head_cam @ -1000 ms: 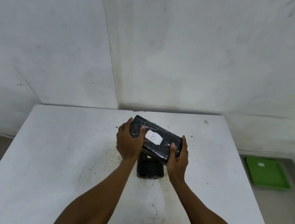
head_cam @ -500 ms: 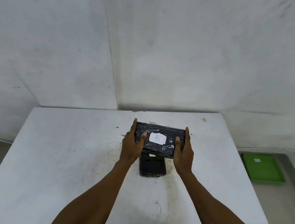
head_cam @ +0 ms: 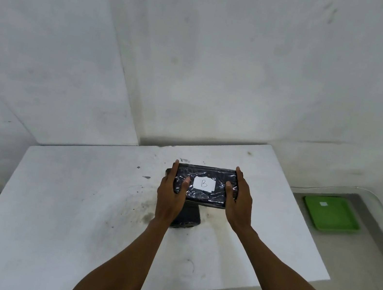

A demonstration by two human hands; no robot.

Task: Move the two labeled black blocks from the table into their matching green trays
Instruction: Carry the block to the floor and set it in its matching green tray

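both hands, left [head_cam: 171,193] and right [head_cam: 238,204], grip block b [head_cam: 205,185] by its ends above the bench [head_cam: 73,200]. glossy wrap may slip; the tray [head_cam: 331,214] sits low, right of the bench.

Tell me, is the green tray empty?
Nearly: the green tray on the floor holds no block, only a small white label.

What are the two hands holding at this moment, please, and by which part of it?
Both hold the black block labeled B by its short ends: left hand on the left end, right hand on the right end.
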